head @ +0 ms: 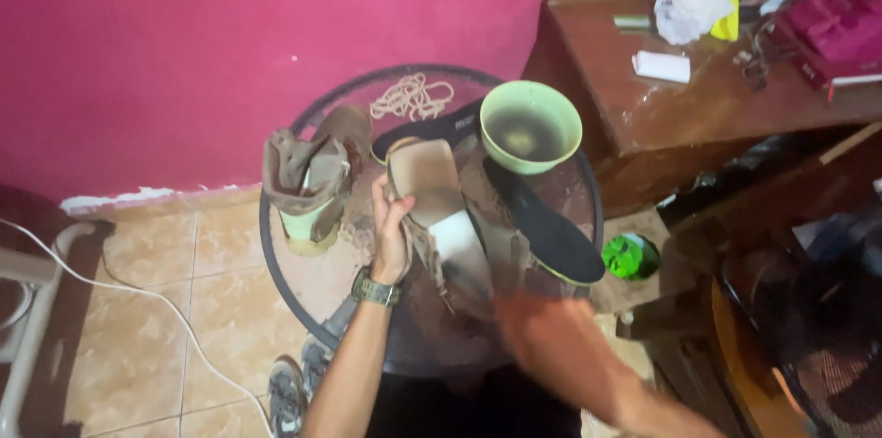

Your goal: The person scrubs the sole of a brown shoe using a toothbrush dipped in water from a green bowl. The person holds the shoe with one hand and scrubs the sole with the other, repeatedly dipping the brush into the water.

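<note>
Over the round glass bench (303,282), my left hand (393,241) clasps a muddy boot (441,208); my blurred right hand (542,332) scrubs, grip unclear.

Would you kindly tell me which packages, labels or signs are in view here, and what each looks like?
Magenta box: far right on the wooden side table, rectangular, pale edge.
White paper slip: lies flat on the same table, small, rectangular.
No signs or screens are visible.
</note>
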